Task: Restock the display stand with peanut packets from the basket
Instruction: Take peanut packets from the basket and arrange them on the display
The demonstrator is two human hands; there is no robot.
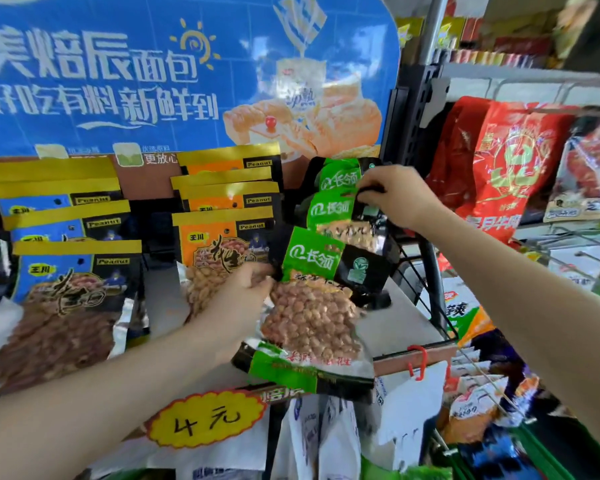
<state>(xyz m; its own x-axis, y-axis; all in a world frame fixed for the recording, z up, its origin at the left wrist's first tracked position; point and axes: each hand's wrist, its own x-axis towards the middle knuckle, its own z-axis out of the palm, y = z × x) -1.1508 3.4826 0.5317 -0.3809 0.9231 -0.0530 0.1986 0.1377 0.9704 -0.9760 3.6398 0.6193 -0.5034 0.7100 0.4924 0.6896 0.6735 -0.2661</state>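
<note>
The display stand's shelf (400, 308) holds three rows of peanut packets under a blue bread poster. Blue-labelled packets (73, 289) stand at the left, orange-labelled packets (219, 237) in the middle, green-and-black packets (329, 202) at the right. The front green packet (312, 306) leans forward, its clear window full of peanuts. My left hand (246, 299) grips that front packet by its left edge. My right hand (392, 199) pinches the top right corner of a green packet further back in the same row. The basket is out of sight.
A yellow price tag (207, 424) reading 4 hangs under the shelf edge. White packets (326, 441) hang below. Black wire racking (420, 258) bounds the shelf on the right. Red snack bags (506, 161) and other packets fill the neighbouring shelves at the right.
</note>
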